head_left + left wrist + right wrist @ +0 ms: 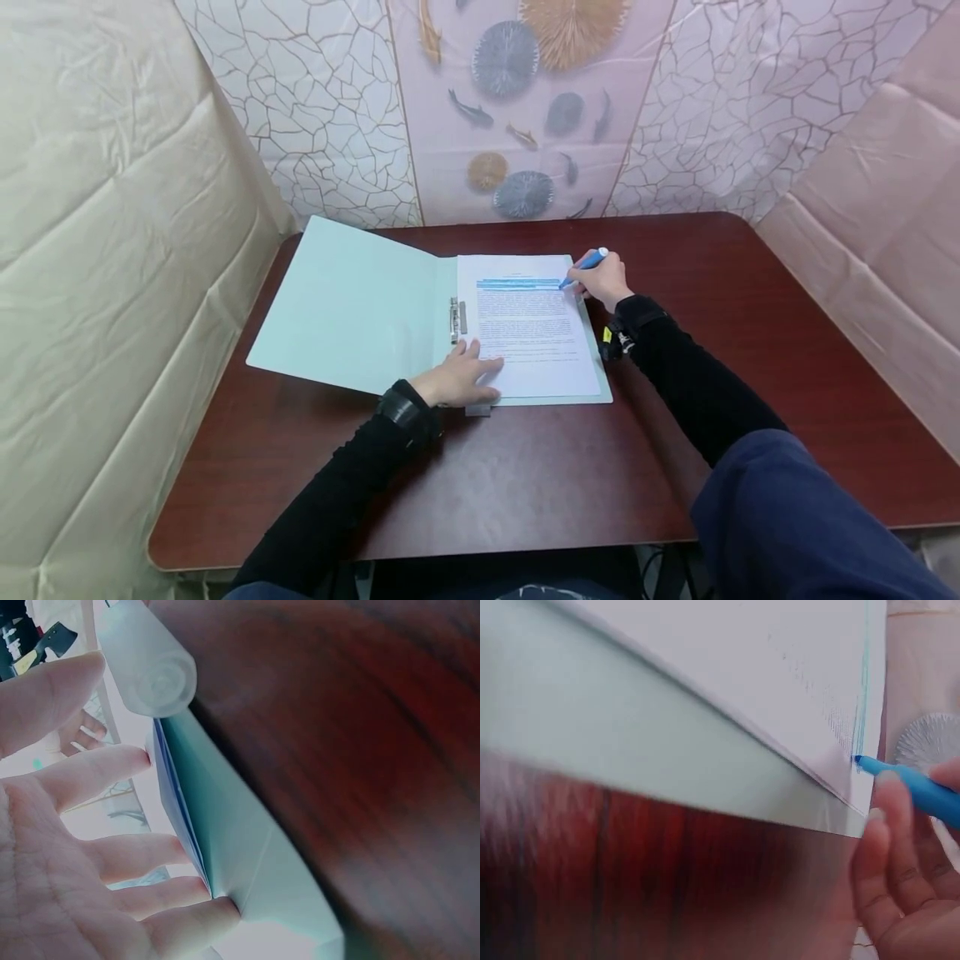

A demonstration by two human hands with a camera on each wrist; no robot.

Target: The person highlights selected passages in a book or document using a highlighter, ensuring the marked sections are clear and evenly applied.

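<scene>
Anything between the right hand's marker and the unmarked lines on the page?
Nothing visible blocks most of the lines below the tip of the marker in the right hand. Only the left hand, at the page's lower left, comes close; can't tell if it covers any lowest line starts.

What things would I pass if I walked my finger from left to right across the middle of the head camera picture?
Cream cloth → mint-green open folder cover → left hand → printed page → right hand → pinkish cloth.
</scene>
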